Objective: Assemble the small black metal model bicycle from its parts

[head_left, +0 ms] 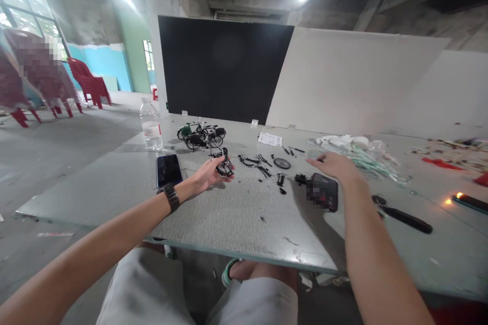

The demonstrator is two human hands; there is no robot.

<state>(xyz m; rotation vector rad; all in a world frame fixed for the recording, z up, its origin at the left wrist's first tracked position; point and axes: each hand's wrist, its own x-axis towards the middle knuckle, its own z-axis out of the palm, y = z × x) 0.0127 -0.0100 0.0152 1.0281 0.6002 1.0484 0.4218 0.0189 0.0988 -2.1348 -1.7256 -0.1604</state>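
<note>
My left hand (pixel 209 175), with a dark watch on the wrist, is closed around a small black model bicycle (pixel 224 166) whose spoked wheel shows at the fingers. Behind it stand several miniature bicycles (pixel 200 137), one with green bags. My right hand (pixel 333 164) reaches over the table beyond a black phone (pixel 324 192); its fingers stretch leftward and I see nothing in them. Between my hands lie a loose spoked wheel (pixel 282 163), a black frame piece (pixel 249 161) and other small black parts (pixel 280 180).
A clear water bottle (pixel 151 127) and a dark phone (pixel 169 170) are at the left. White paper slips (pixel 270 139) lie at the back. Plastic bags (pixel 375 157) and a black-handled tool (pixel 406 218) are at the right. A black-and-white panel (pixel 224 71) borders the table.
</note>
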